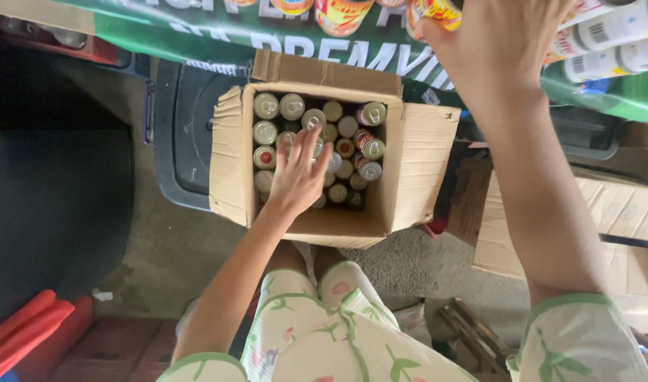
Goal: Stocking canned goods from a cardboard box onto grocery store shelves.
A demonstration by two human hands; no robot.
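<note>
An open cardboard box [416, 163] stands on the floor in front of me, holding several small tins [370, 113] with pull-tab lids. My left hand [299, 173] reaches down into the box, fingers spread over the tins in the middle; I cannot tell whether it grips one. My right hand [500, 39] is raised at the top of the view and holds a small yellow-and-red tin [437, 10] against a row of tins.
More tins [606, 42] lie on their sides at the top right above a green banner [196, 32]. Another cardboard box [621, 212] sits to the right. A black bin lid [182, 134] is behind the box, red crates [34, 332] at lower left.
</note>
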